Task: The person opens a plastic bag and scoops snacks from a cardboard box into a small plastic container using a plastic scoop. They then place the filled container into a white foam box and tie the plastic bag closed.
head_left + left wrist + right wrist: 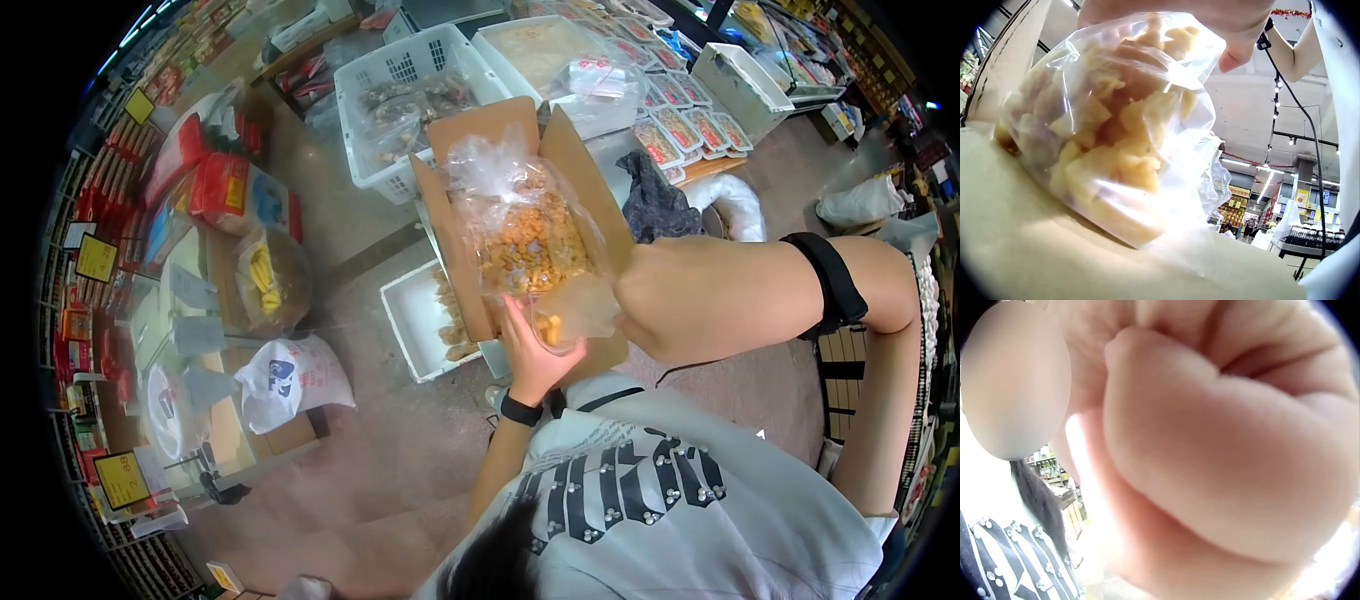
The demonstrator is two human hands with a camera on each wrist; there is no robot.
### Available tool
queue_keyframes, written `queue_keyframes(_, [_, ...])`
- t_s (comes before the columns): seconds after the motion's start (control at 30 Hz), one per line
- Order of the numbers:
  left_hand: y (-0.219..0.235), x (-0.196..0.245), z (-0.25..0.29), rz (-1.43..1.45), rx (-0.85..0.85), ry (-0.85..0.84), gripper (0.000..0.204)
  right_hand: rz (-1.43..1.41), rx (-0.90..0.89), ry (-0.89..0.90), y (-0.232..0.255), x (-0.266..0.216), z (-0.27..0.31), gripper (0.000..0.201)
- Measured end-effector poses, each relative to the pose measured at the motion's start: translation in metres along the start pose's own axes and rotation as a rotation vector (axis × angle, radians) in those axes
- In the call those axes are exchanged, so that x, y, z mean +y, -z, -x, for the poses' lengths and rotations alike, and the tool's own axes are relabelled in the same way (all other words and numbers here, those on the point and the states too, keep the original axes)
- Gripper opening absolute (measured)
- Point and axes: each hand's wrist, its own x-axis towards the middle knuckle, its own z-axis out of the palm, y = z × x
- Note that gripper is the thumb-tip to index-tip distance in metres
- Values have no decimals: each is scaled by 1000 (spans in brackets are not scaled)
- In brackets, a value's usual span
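In the head view my left hand (540, 358) grips a small clear plastic bag (582, 305) with its thumb raised along one side. Yellowish, folded chunks fill the bag (1110, 137) in the left wrist view, close beside cardboard. Just beyond it an open cardboard box (455, 250) holds a large clear bag (478, 165) of orange-yellow pieces (540, 240). My right forearm (730, 295) reaches in from the right, its end close to the small bag's film. The right hand (1229, 456) looks curled in the right wrist view; I cannot tell what its fingers hold.
Below the box stands a white foam crate (405, 335) with brownish goods. A white basket (365, 130) is behind it, and wrapped trays (680, 130) lie to the right. On the left are a white sack (300, 385) and a counter by stocked shelves.
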Motion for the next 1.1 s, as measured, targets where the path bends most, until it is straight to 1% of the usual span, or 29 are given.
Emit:
queue_keyframes(0.07, [0,-1,0,-7,37,-26,119,43,65,63,-4,8,4,30])
queue_keyframes(0.1, [-1,-2,-3,-11,63,-38,118,48,85,19,-3,9,6,27])
queue_keyframes(0.13, [-1,-4,-4,13,51,-41,119,53,104,-24,-2,10,9,24])
queue_keyframes(0.2, [1,-6,-2,59,31,-45,121,17,121,-261,4,1,16,17])
queue_keyframes(0.3, [5,-3,-1,106,31,-3,121,-146,323,-379,9,11,39,21])
queue_keyframes(0.33, [6,-4,0,101,38,-11,120,-142,422,-353,1,22,39,24])
queue_keyframes(0.43, [8,-9,4,94,48,-28,121,174,662,-331,-43,50,5,20])
queue_keyframes(0.5, [10,-9,6,111,51,-33,122,328,668,-269,-84,89,-41,17])
queue_keyframes(0.53, [9,-11,8,121,47,-21,122,296,634,-239,-98,98,-68,16])
queue_keyframes(0.57, [8,-14,10,132,46,-10,123,305,549,-237,-113,110,-93,14])
queue_keyframes(0.67, [11,-15,10,163,20,-9,124,367,511,-174,-147,126,-156,9])
queue_keyframes(0.73, [12,-15,9,172,20,-13,125,510,610,-309,-174,141,-194,10])
queue_keyframes(0.77, [11,-15,8,171,32,-11,125,582,657,-374,-176,141,-203,11])
queue_keyframes(0.8, [11,-16,8,170,45,-7,125,684,585,-425,-175,147,-208,16])
queue_keyframes(0.83, [13,-17,8,169,45,-17,125,728,587,-437,-175,153,-209,17])
queue_keyframes(0.9, [15,-18,10,168,43,-27,125,812,583,-457,-157,142,-198,20])
queue_keyframes(0.93, [16,-18,10,168,46,-22,125,884,547,-498,-155,136,-200,26])
queue_keyframes(1.03, [16,-17,7,176,39,-24,125,945,499,-358,-155,142,-213,19])
queue_keyframes(1.1, [17,-17,5,185,31,-24,125,852,473,-362,-169,150,-231,15])
